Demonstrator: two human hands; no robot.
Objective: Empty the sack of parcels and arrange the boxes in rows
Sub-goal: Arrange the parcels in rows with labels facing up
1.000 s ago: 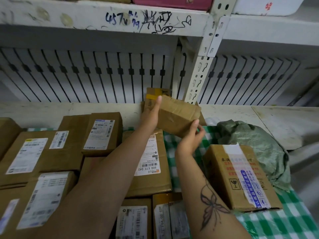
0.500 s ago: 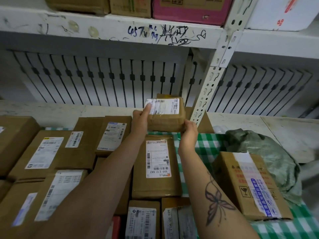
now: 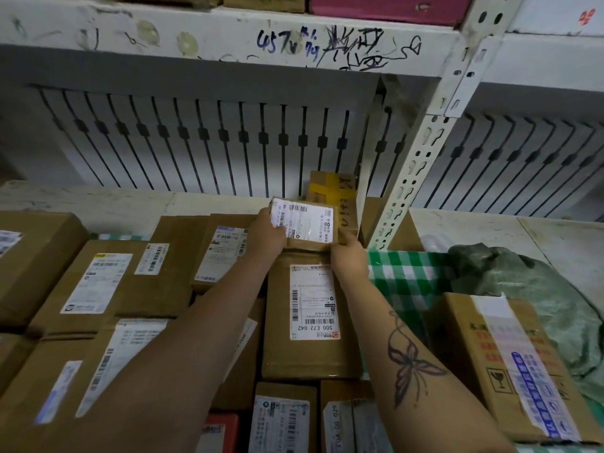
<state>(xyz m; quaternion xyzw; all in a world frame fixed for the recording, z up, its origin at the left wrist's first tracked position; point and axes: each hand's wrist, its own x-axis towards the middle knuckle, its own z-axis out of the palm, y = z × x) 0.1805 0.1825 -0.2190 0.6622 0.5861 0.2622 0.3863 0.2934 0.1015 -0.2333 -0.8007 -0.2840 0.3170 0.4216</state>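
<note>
A small brown box [image 3: 310,225] with a white label on top sits at the far end of a longer labelled box [image 3: 310,322], between my two hands. My left hand [image 3: 268,235] grips its left edge with the thumb on the label. My right hand [image 3: 348,256] holds its right near corner. Several labelled cardboard boxes [image 3: 108,282] lie in rows to the left. The crumpled green sack [image 3: 523,282] lies at the right on the green checked cloth [image 3: 405,276]. A taped carton [image 3: 510,364] stands in front of the sack.
A box with yellow tape [image 3: 333,188] leans against the back rail behind the small box. A white perforated shelf post [image 3: 415,171] rises just right of it. An upper shelf [image 3: 228,37] with scribbles overhangs. White shelf surface [image 3: 539,237] lies at the back right.
The small box was turned from its plain side to label up and lowered onto the far end of the row. Both hands stayed on it.
</note>
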